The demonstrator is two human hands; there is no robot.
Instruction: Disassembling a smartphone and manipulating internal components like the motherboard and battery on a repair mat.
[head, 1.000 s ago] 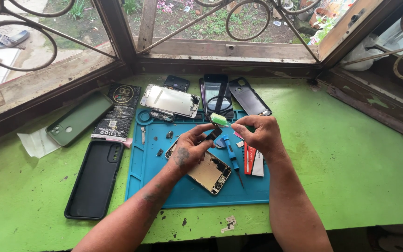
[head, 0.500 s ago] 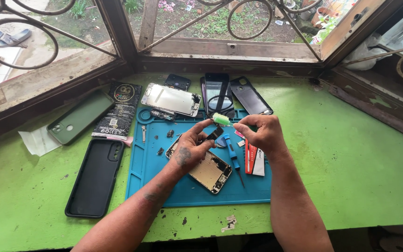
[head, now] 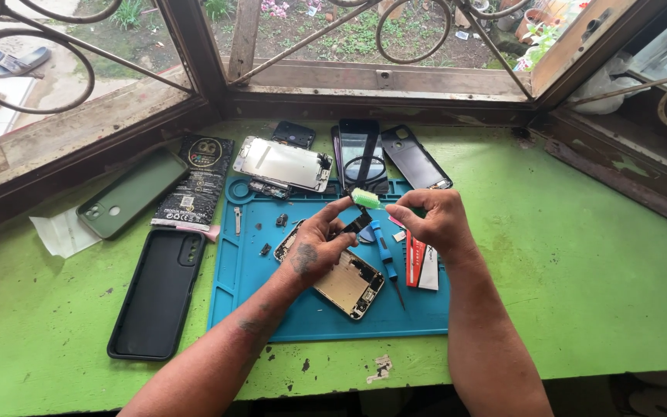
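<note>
Nearest the viewer, two bare forearms reach in over the edge of a green table [head: 580, 293]. On it lies a blue mat [head: 248, 301], and on the mat an opened phone [head: 345, 282] with its insides showing. The left hand [head: 318, 247] rests partly over that phone, its fingers pinched on a small dark part [head: 358, 223] held just above the phone's top end. The right hand [head: 434, 220] is closed around a brush [head: 366, 199] with a pale green head, and the head sits right by the left fingertips, over the dark part. A blue screwdriver [head: 384, 259] lies on the mat between the hands, beside a red and white card [head: 420, 262].

Left of the mat is a black case [head: 156, 293], and further left a green case [head: 129, 193] and a scrap of paper [head: 59, 232]. Beyond the mat, along the window sill, lie a black packet [head: 198, 185], a silver plate [head: 283, 164], a dark screen [head: 358, 150] and a black back cover [head: 414, 158]. Behind them stands the window frame with its curled iron grille [head: 40, 69].
</note>
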